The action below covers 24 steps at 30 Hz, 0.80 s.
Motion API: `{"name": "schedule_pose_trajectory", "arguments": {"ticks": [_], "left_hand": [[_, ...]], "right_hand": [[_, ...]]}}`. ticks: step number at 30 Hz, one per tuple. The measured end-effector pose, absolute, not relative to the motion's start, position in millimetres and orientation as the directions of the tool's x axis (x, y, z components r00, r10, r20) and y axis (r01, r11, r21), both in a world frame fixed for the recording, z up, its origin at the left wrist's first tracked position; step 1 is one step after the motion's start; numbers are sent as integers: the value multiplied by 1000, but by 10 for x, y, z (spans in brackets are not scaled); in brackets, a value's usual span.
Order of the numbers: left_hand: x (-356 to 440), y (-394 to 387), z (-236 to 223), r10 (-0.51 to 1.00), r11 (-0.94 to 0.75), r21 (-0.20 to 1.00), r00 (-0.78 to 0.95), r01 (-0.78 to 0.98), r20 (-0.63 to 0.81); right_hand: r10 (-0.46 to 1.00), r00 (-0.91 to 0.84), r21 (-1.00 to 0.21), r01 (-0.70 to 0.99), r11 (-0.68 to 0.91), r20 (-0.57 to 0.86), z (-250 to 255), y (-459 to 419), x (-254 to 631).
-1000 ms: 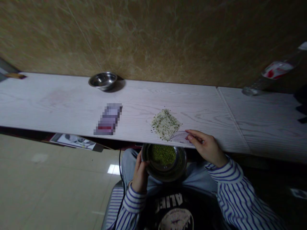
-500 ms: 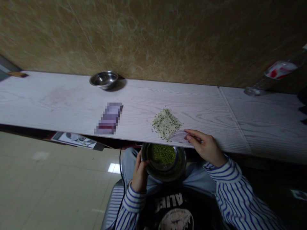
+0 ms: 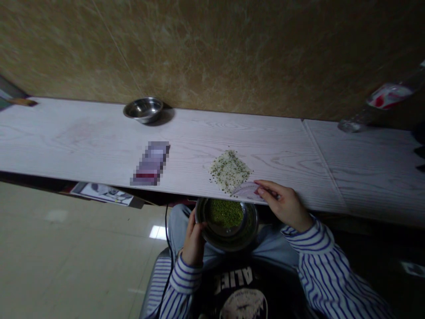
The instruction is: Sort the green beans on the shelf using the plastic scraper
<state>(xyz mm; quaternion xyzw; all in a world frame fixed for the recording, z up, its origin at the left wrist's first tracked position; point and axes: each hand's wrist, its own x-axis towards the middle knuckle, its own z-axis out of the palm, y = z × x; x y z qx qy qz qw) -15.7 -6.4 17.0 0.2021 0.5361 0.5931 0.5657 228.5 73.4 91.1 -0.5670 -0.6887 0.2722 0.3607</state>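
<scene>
Right grip [image 3: 286,204] pinched thin, clear plastic piece [image 3: 245,190]; looked light, maybe bendy, easiest by end. Left grip [image 3: 193,243] held hard, smooth bowl [image 3: 230,242] by rim.

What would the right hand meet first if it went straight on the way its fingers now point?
Most likely the pile of grains. The right hand points towards it, and the clear plastic piece it holds seems to reach the pile's edge, though actual contact is hard to tell.

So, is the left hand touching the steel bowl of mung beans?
Touching: the head view shows the left hand gripping this steel bowl by its left rim, with no gap.
</scene>
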Motion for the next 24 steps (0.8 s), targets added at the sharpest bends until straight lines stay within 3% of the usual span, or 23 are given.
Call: {"name": "schedule_pose_trajectory", "arguments": {"ticks": [24], "left_hand": [[-179, -84, 111, 911, 207, 882, -246, -424, -332]], "right_hand": [[980, -95, -773, 603, 196, 175, 915, 718, 2305]]}}
